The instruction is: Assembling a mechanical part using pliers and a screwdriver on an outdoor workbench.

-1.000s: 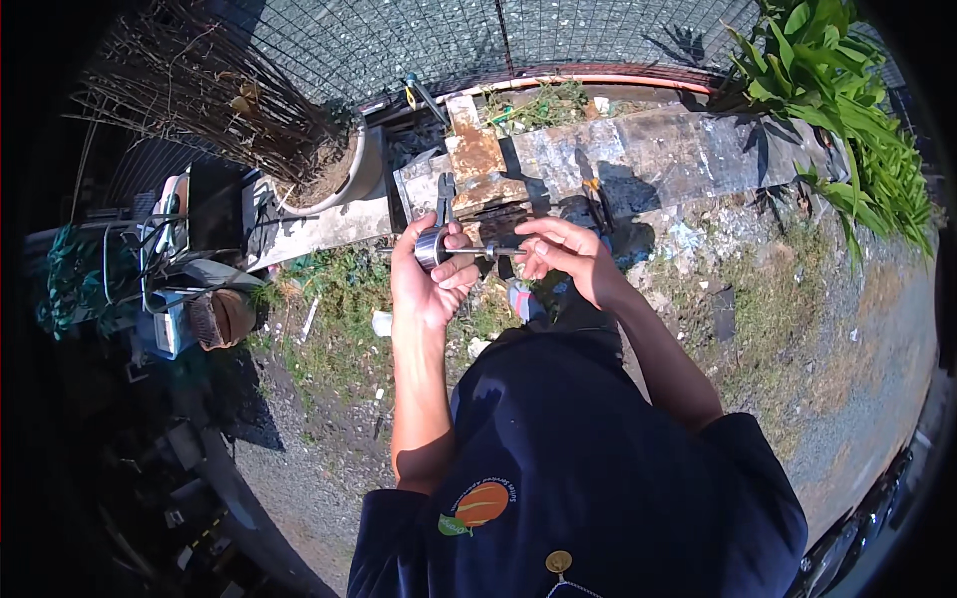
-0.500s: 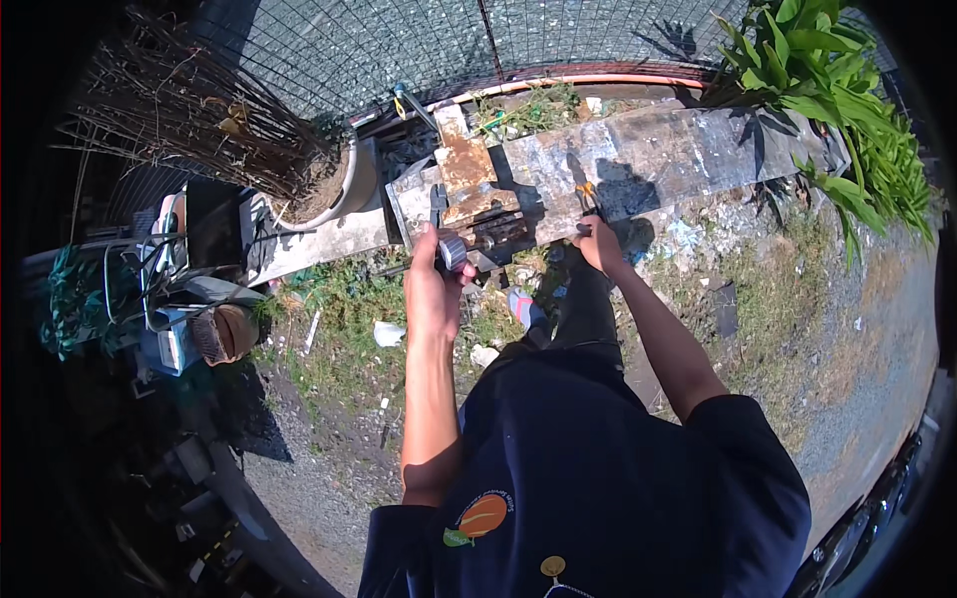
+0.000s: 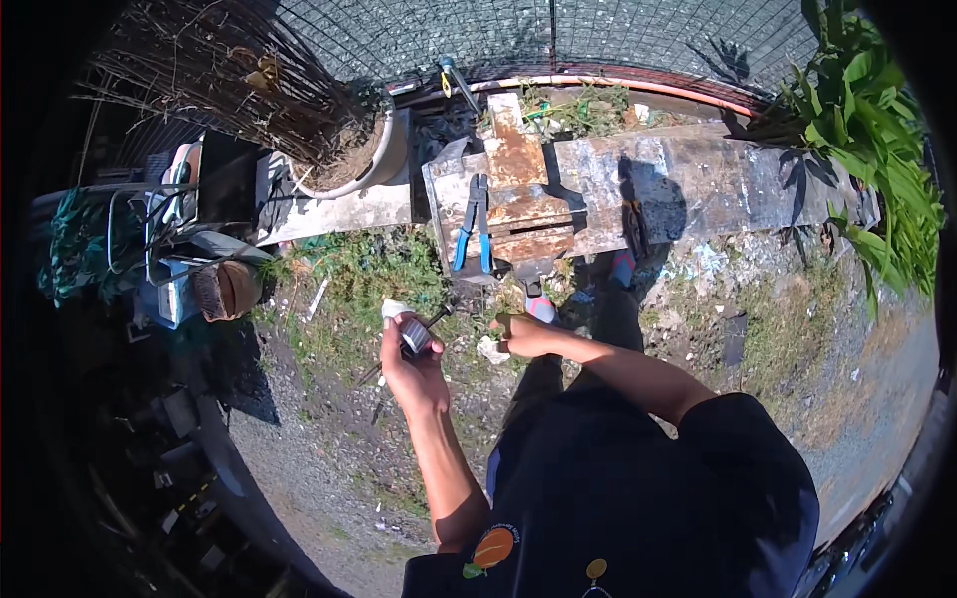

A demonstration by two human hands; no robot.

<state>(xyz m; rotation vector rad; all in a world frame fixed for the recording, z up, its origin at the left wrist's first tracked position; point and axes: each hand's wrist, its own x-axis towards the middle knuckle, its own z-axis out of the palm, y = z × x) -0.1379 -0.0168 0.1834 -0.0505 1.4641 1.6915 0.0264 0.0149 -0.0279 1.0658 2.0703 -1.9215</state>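
My left hand [image 3: 412, 371] is closed round a grey ribbed metal cylinder [image 3: 416, 336] on a dark shaft, like a small motor rotor. The shaft slants up and to the right, towards my right hand [image 3: 533, 336]. That hand's fingers are curled, level with the shaft's end but apart from it; whether they hold anything is hidden. Beyond my hands, blue-handled pliers [image 3: 484, 244] lie on a rusty metal vise [image 3: 523, 159] at the bench edge. A second hand tool [image 3: 635, 221] rests on the paint-stained bench [image 3: 703, 184], mostly in shadow.
A hammer [image 3: 459, 82] lies behind the vise, near the wire fence [image 3: 638, 35]. On the left stands a pot [image 3: 374, 164] of dry stems, with a blue container [image 3: 179, 294] below. Leafy plants [image 3: 872, 130] overhang the bench's right end. Grass and gravel cover the ground.
My left hand has drawn back from the vise with the metal cylinder. My right hand has let go of the orange-handled tool on the bench and come back left, towards my left hand.
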